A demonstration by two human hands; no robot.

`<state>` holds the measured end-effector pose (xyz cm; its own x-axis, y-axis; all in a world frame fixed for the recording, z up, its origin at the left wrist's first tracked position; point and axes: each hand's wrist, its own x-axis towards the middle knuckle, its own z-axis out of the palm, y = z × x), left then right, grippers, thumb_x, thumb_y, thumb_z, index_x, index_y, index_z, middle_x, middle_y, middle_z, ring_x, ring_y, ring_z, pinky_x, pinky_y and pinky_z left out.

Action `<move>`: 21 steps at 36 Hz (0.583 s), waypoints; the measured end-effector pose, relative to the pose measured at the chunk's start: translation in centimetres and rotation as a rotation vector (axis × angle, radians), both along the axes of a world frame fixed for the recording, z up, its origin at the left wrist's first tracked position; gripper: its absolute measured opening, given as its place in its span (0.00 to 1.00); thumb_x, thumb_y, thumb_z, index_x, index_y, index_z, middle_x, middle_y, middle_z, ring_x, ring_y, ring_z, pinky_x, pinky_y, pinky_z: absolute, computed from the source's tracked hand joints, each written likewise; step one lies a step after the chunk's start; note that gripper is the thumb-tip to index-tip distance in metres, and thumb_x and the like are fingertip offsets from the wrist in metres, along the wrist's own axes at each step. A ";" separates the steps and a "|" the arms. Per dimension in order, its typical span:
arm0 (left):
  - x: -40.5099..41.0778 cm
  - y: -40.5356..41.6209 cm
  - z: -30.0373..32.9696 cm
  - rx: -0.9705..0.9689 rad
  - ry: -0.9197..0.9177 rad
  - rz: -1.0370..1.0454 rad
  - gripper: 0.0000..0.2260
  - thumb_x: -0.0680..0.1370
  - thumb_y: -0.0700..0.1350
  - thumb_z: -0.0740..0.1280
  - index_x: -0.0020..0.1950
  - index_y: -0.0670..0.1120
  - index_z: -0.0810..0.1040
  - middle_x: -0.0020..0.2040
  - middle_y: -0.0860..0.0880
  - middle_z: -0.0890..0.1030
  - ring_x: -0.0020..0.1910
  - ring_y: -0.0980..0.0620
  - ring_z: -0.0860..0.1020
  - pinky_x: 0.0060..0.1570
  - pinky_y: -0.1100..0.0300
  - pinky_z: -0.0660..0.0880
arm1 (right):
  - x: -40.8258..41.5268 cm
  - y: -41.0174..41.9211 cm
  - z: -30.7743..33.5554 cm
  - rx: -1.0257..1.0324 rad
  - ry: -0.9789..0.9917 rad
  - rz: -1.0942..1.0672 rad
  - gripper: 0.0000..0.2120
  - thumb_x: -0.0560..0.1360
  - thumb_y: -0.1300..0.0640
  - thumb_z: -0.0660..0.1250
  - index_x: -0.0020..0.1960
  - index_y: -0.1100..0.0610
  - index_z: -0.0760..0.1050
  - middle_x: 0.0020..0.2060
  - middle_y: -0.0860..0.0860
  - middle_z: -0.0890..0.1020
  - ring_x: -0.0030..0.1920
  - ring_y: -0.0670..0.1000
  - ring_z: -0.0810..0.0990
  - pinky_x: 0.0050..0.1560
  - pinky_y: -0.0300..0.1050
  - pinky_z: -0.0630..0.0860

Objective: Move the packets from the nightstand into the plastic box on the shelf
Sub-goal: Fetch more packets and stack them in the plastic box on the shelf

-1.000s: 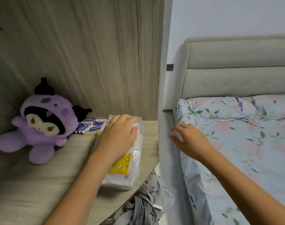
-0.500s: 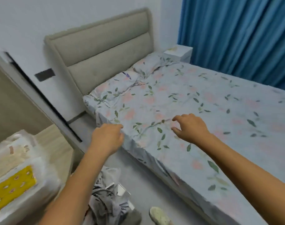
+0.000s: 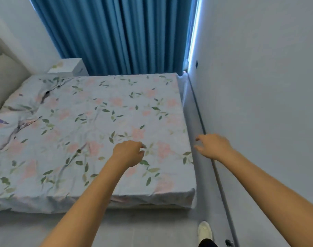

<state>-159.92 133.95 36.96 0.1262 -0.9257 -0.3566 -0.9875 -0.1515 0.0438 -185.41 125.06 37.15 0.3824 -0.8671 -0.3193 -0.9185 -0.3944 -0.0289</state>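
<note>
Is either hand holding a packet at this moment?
No: the left hand and the right hand both hang over the bed and the floor with loosely curled fingers, holding nothing.

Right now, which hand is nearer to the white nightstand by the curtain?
Left. The left hand hovers over the flowered bed, on the side towards the nightstand. The right hand is past the bed's right edge, near the wall, farther off.

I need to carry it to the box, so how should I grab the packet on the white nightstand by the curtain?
The packet lies flat on the nightstand top, so come from above and pinch its near edge, thumb sliding under. It is too blurred to judge more.
</note>
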 end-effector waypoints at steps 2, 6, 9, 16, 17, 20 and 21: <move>-4.5 -4.5 0.1 -0.013 0.026 -0.067 0.17 0.82 0.53 0.54 0.69 0.53 0.70 0.63 0.50 0.78 0.60 0.48 0.76 0.52 0.54 0.75 | -4.6 -2.5 0.4 0.005 -0.008 -0.057 0.23 0.78 0.42 0.57 0.70 0.50 0.67 0.64 0.53 0.76 0.63 0.56 0.74 0.58 0.49 0.73; -11.2 -11.0 -0.2 -0.026 0.107 -0.124 0.15 0.82 0.53 0.55 0.67 0.56 0.73 0.61 0.50 0.79 0.58 0.48 0.76 0.52 0.54 0.75 | -11.7 -6.5 0.7 0.015 -0.037 -0.115 0.30 0.73 0.32 0.58 0.70 0.45 0.65 0.62 0.50 0.77 0.62 0.53 0.75 0.58 0.48 0.72; -15.9 -14.7 -0.7 -0.056 0.199 -0.112 0.15 0.81 0.53 0.55 0.66 0.57 0.73 0.61 0.51 0.79 0.56 0.49 0.77 0.51 0.55 0.75 | -16.3 -9.1 0.1 -0.005 -0.022 -0.136 0.31 0.72 0.30 0.58 0.70 0.44 0.65 0.61 0.48 0.78 0.61 0.51 0.76 0.57 0.47 0.73; -22.9 -23.3 -2.2 -0.045 0.228 -0.132 0.15 0.81 0.50 0.56 0.64 0.56 0.76 0.63 0.51 0.78 0.58 0.48 0.77 0.51 0.56 0.73 | -23.5 -15.0 0.3 0.047 -0.102 -0.236 0.22 0.79 0.39 0.52 0.66 0.48 0.70 0.55 0.50 0.80 0.55 0.51 0.77 0.53 0.47 0.75; -23.4 -24.4 -2.3 -0.040 0.216 -0.133 0.15 0.81 0.50 0.55 0.65 0.56 0.76 0.63 0.51 0.78 0.57 0.47 0.77 0.51 0.56 0.73 | -23.9 -16.0 0.3 0.042 -0.093 -0.229 0.21 0.80 0.40 0.52 0.65 0.49 0.71 0.55 0.50 0.80 0.55 0.51 0.78 0.52 0.46 0.75; -24.0 -27.6 -2.7 -0.028 0.163 -0.142 0.14 0.81 0.50 0.54 0.58 0.52 0.79 0.59 0.48 0.80 0.53 0.46 0.77 0.49 0.56 0.73 | -24.4 -19.0 0.3 0.049 -0.075 -0.219 0.20 0.80 0.40 0.53 0.65 0.49 0.71 0.54 0.50 0.80 0.54 0.52 0.78 0.51 0.46 0.75; -24.1 -28.6 -3.0 -0.019 0.153 -0.136 0.14 0.82 0.51 0.53 0.51 0.51 0.78 0.54 0.47 0.80 0.50 0.46 0.77 0.47 0.56 0.73 | -24.5 -20.0 0.2 0.060 -0.089 -0.222 0.20 0.79 0.40 0.54 0.65 0.50 0.71 0.53 0.51 0.80 0.54 0.52 0.78 0.51 0.46 0.75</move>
